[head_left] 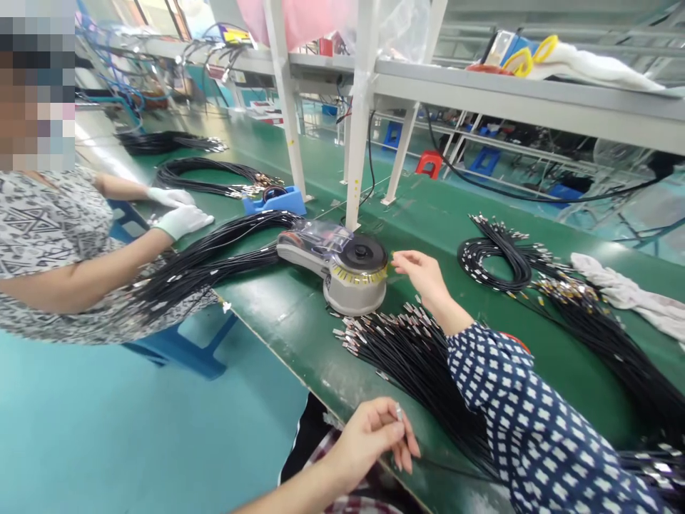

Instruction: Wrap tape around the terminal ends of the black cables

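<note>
My left hand (pixel 377 435), low at the table's front edge, is closed on a black cable (pixel 454 467) close to its silvery connector end (pixel 399 412). The cable trails off to the right. My right hand (pixel 425 278) pinches a small yellow bit of tape (pixel 393 257), just right of the round tape dispenser (pixel 356 285). Yellow strips stick out around the dispenser's rim, below its black disc. Between my hands a thick bundle of black cables (pixel 412 357) lies with its metal ends toward the dispenser. My right sleeve hides part of this bundle.
Coiled cables (pixel 495 260) and another bundle (pixel 615 343) lie at the right, beside a white cloth (pixel 631 293). White posts (pixel 364 114) hold a shelf (pixel 508 89) above the green table (pixel 272 307). At the left, a co-worker's gloved hand (pixel 185 220) is near more cables (pixel 230 246) and a blue tape holder (pixel 275 201).
</note>
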Demonstrator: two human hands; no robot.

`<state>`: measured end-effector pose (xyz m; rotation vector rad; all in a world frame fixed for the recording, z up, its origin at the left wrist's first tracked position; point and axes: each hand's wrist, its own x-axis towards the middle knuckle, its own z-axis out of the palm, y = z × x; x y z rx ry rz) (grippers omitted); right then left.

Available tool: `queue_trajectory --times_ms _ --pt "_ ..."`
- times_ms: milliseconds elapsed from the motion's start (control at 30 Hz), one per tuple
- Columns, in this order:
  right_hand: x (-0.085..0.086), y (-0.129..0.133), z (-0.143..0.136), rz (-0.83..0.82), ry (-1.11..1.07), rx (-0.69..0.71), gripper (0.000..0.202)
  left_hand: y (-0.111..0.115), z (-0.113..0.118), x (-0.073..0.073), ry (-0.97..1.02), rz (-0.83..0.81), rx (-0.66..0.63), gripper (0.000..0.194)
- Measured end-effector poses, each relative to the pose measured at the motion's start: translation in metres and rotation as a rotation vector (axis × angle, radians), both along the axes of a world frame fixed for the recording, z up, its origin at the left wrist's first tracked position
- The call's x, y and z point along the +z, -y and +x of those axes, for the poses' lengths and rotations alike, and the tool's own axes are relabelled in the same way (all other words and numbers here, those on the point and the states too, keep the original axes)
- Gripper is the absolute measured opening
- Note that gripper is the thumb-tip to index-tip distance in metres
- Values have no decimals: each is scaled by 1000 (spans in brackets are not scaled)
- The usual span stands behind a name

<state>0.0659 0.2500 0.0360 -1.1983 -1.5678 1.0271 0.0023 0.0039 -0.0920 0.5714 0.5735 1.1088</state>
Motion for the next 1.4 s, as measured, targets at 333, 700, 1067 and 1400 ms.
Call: queue_trajectory --times_ms 333,700,1067,1400 --pt "18 35 -3 223 112 -54 13 3 0 7 -76 -4 34 37" --pt "-27 188 116 -525 -157 279 18 2 3 61 -229 -59 59 30" --pt "-38 196 118 -455 -125 325 22 5 3 66 -281 -33 27 25" --pt "-39 200 113 -445 -143 275 27 7 3 68 -292 -31 35 23"
